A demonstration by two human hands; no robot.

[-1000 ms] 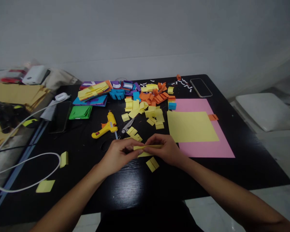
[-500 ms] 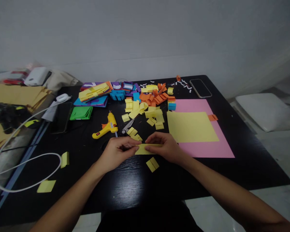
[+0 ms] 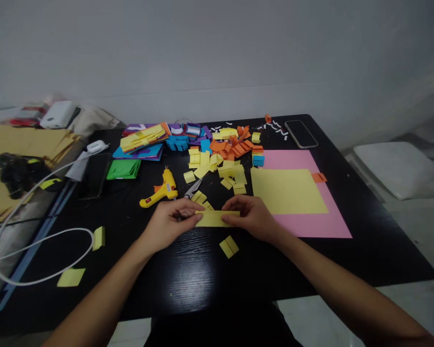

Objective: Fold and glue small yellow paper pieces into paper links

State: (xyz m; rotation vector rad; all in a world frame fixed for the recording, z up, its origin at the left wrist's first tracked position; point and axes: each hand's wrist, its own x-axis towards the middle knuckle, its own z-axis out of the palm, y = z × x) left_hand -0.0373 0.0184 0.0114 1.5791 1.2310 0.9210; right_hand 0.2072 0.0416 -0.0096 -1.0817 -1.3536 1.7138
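A yellow paper strip (image 3: pixel 212 219) is held level above the black table between my two hands. My left hand (image 3: pixel 168 223) pinches its left end with thumb and fingers. At its right end my right hand (image 3: pixel 251 217) grips with the thumb in front and the fingers behind. Just below the strip lies a small folded yellow piece (image 3: pixel 229 246). Scissors (image 3: pixel 194 187) lie partly hidden behind my left hand, beside a yellow glue gun (image 3: pixel 161 189). Small folded yellow paper pieces (image 3: pixel 233 173) are scattered beyond my hands.
To the right, a yellow sheet (image 3: pixel 289 191) rests on a pink sheet (image 3: pixel 311 225). Orange folded pieces (image 3: pixel 231 147), stacked coloured papers (image 3: pixel 142 140) and a phone (image 3: pixel 301 134) stand farther back. A white cable (image 3: pixel 43 236) loops at the left near two yellow pieces.
The strip has shifted slightly left and more of its face shows. My hands have moved a little farther apart, still holding it at both ends.
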